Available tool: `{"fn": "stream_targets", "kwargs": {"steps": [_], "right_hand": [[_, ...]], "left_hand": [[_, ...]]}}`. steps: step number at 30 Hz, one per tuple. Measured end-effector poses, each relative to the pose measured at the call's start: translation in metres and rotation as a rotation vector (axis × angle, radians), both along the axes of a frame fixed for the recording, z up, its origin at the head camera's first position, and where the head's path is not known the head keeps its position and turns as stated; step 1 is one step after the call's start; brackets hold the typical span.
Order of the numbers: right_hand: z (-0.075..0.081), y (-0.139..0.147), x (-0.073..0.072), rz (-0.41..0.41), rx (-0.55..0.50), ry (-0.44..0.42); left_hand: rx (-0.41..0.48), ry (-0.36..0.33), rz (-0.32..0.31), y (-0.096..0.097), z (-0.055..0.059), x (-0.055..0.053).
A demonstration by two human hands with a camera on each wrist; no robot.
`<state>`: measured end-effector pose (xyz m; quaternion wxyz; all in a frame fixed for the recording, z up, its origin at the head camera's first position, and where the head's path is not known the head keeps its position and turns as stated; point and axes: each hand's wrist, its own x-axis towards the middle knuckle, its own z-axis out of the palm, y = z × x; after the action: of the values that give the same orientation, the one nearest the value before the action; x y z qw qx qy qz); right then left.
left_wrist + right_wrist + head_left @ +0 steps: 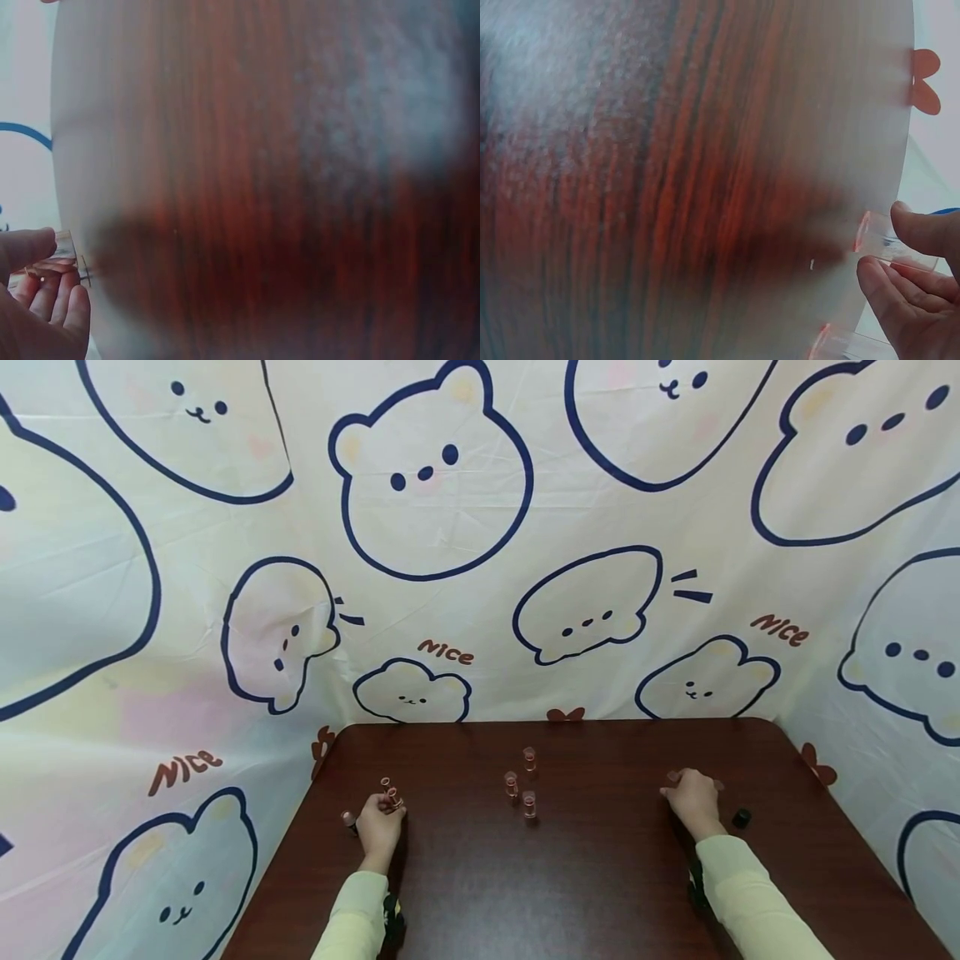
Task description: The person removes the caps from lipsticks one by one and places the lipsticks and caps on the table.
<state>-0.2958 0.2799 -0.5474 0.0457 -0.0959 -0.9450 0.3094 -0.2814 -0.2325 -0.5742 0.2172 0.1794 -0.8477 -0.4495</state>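
Toward the table's left side, my left hand (pixel 380 831) pinches a small clear cup (pixel 393 798) with a copper-coloured rim. Right behind it stands a similar cup (pixel 386 783). Beside the knuckles is a small dark piece with a pinkish top (pixel 349 821). In the left wrist view, the thumb (pixel 30 246) and curled fingers (pixel 52 300) close round the clear cup. On the other side, my right hand (pixel 693 800) holds a clear cup (pixel 889 238) with a pinkish rim between thumb and fingers. A second clear cup (pixel 847 343) shows below that hand.
Three small clear cups stand in a loose group at mid-table, one of them nearest me (pixel 529 806). A small black piece (pixel 741 817) lies right of my right hand. The dark brown table (pixel 540 885) ends at a curtain (pixel 480 610) printed with cartoon bears.
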Motion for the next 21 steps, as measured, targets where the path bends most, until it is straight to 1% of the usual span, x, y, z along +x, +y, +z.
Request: {"fn": "stream_targets", "kwargs": {"steps": [5,10,14,21], "right_hand": [[0.002,0.0,0.0,0.007,0.009,0.048],[0.006,0.0,0.001,0.024,0.004,0.078],[0.01,0.0,0.0,0.031,0.034,0.108],[0.021,-0.006,-0.002,0.004,0.072,0.149]], "left_hand": [[-0.004,-0.016,-0.001,0.0,-0.001,-0.001],[-0.022,-0.032,-0.009,0.0,-0.002,0.0],[-0.031,-0.036,-0.016,0.0,-0.002,0.0],[-0.008,-0.04,-0.019,0.001,-0.003,0.0]]}}
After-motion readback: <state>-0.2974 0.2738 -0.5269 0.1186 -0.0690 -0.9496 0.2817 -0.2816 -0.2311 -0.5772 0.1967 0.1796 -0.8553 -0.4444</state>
